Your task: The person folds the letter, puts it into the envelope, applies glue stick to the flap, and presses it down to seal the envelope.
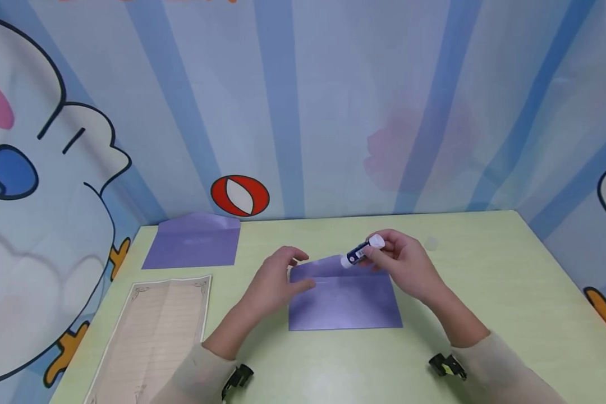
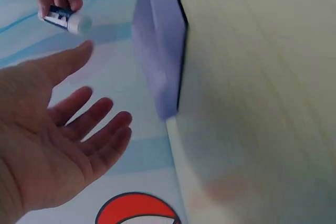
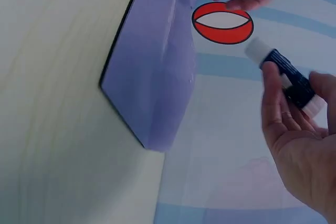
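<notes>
My right hand (image 1: pixel 401 264) grips a dark blue glue stick (image 1: pixel 358 253) with white ends between thumb and fingers, tilted above the flap of a purple envelope (image 1: pixel 343 308). That envelope lies in front of me with its flap unfolded away from me. At its left edge hovers my left hand (image 1: pixel 275 283), fingers spread and loosely bent, nothing in them. The left wrist view shows the left palm (image 2: pixel 63 129) beside the envelope (image 2: pixel 163 40). In the right wrist view the glue stick (image 3: pixel 291 80) sits between thumb and fingertips, apart from the envelope (image 3: pixel 152 61).
A second purple envelope (image 1: pixel 192 247) lies at the back left of the pale green table (image 1: pixel 510 292), its flap up toward the wall. Nearer on the left is a bordered, lined sheet of letter paper (image 1: pixel 156 331). A printed wall (image 1: pixel 333 112) stands right behind the table.
</notes>
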Demonstrator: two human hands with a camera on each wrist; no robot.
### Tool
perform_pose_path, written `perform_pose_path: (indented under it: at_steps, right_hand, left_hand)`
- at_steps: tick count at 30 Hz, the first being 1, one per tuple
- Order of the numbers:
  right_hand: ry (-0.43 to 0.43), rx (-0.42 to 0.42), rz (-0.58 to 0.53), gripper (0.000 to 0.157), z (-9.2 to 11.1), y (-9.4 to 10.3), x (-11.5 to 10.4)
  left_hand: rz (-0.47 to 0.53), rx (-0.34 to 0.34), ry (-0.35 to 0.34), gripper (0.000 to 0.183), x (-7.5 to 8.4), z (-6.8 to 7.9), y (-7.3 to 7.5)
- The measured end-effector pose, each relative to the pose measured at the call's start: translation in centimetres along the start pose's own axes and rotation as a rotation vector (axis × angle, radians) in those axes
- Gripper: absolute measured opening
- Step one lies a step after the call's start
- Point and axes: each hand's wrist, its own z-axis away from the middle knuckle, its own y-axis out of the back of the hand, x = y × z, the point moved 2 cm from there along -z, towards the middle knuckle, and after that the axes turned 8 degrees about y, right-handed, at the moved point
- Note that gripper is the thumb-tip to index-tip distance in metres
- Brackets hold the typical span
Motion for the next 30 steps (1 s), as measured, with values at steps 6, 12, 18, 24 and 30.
perform_pose_path:
  at_steps: [6,12,18,24,30]
  right_hand:
    - [0.086,-0.152,0.294,0.019,0.5,-0.7,-0.6]
    - [0.105,-0.289,0.477,0.015,0.7,-1.8,-0.6]
    - [0.092,-0.336,0.574,0.014,0.9,-2.6,-0.1]
    - [0.111,-0.344,0.597,0.014,0.6,-3.8,-0.1]
    - [0.136,-0.368,0.593,0.016,-0.1,-5.7,0.0]
  left_hand:
    - [-0.408,-0.103,-0.135,0.064,-0.9,0.0,-0.1]
    - [-0.565,-0.173,-0.158,0.076,-1.5,0.0,-0.6]
    - [-0.624,-0.233,-0.141,0.071,-1.3,0.2,-0.9]
    - [-0.672,-0.249,-0.131,0.073,-1.1,0.2,-1.0]
    - [-0.689,-0.259,-0.124,0.073,-1.0,0.1,-1.1]
